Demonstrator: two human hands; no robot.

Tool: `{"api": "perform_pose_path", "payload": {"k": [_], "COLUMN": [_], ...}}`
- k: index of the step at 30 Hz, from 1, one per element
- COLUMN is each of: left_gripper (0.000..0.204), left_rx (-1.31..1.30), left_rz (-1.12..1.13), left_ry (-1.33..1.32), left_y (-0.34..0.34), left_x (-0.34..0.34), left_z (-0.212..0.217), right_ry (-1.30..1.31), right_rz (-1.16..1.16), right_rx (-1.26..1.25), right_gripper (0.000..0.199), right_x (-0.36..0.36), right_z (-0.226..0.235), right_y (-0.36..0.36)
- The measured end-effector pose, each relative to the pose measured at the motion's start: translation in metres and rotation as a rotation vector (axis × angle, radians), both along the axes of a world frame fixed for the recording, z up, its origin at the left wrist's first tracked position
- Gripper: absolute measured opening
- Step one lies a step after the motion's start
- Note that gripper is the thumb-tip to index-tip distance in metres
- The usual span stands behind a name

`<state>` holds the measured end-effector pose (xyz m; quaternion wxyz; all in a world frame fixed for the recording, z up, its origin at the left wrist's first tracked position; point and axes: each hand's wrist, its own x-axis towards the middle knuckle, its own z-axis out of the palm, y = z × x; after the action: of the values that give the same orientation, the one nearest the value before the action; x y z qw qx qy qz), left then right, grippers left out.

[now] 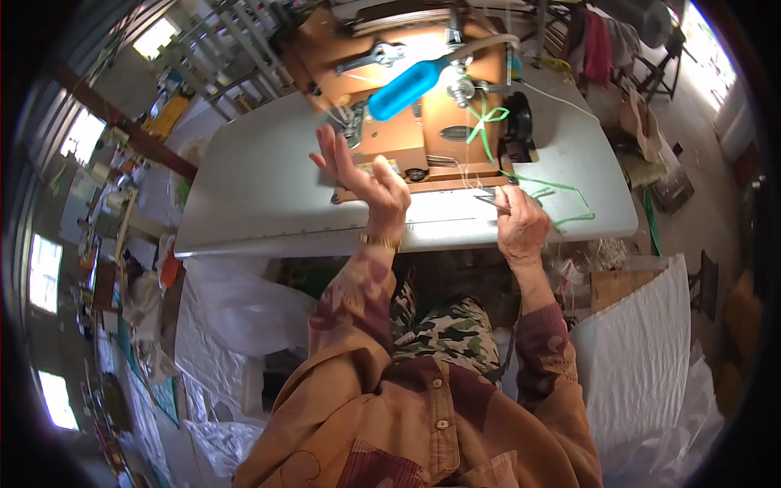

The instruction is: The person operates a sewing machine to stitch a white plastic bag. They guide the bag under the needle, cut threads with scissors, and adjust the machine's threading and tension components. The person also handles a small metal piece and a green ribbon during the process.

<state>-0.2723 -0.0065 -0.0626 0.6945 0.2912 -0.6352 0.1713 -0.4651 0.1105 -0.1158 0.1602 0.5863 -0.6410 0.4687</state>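
A pair of small dark snips [491, 201] was held in the right hand [521, 218], with the fingers closed round it, at the near edge of the grey table [244, 187], just in front of the orange sewing machine [407, 106]. A green cord [521, 175] was tied in a bow on the machine and trailed down past the snips to the table edge, close to that hand. The left hand [362, 175] was lifted up with its fingers spread wide and nothing held in it, right in front of the machine's base. A blue tube-shaped thing [404, 88] was seen lying across the top of the machine. No cloth was seen under the needle, so sewing did not look started; the work seemed to be at the thread-and-cord stage, with cutting or tidying likely not yet finished. White sacks [634, 358] were piled beside the person's knees
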Motion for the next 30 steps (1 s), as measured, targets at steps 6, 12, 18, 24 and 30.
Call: {"api": "perform_pose_path", "payload": {"k": [6, 12, 18, 24, 30], "left_gripper": [0.043, 0.027, 0.04, 0.024, 0.021], "left_rx": [0.128, 0.569, 0.633, 0.566, 0.701], "left_rz": [-0.033, -0.066, -0.193, -0.129, -0.284], "left_ry": [0.252, 0.214, 0.503, 0.274, 0.101], "left_y": [0.038, 0.0, -0.014, 0.027, 0.1], "left_x": [0.058, 0.076, 0.088, 0.113, 0.105], "left_z": [0.02, 0.042, 0.016, -0.032, -0.036], "right_ry": [-0.008, 0.015, 0.007, -0.044, -0.018], "right_rz": [0.014, 0.008, 0.016, 0.05, 0.164], "right_rx": [-0.003, 0.031, 0.001, -0.015, 0.265], "right_gripper": [0.01, 0.009, 0.005, 0.007, 0.02], "right_x": [-0.001, 0.001, 0.002, -0.001, 0.004], "right_z": [-0.002, -0.001, -0.002, -0.002, 0.007], "right_y": [-0.003, -0.003, -0.003, -0.001, 0.011]}}
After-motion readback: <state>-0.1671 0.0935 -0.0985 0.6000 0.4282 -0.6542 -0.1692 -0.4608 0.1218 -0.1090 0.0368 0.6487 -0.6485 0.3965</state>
